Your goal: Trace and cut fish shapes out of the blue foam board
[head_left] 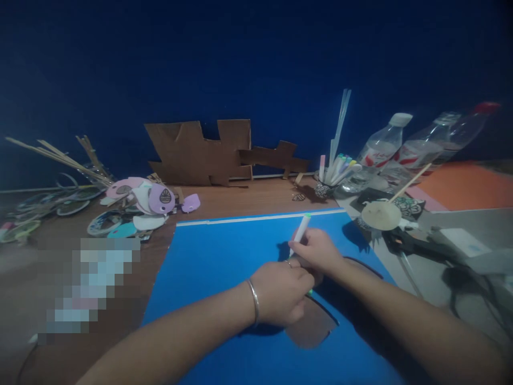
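Note:
A white marker (300, 234) with a green end stands upright in my right hand (320, 251), whose fingers close around it. My left hand (280, 289), with a silver bangle at the wrist, is curled right against the right hand; what its fingers hold is hidden. A small green tip (310, 292) peeks out below the fingers, and I cannot tell which object it belongs to. Under the hands, on a blue sheet (224, 267), lies a rounded brown piece (310, 323) with a black edge, partly covered by my left hand.
Cut cardboard (192, 152) leans on the dark blue wall. Left are paper fish shapes (160, 198), wooden sticks (60, 155) and tape rolls (105, 222). Right are a cup of markers (323, 189), plastic bottles (382, 141), a black-handled tool (420, 248) and orange sheets (468, 184).

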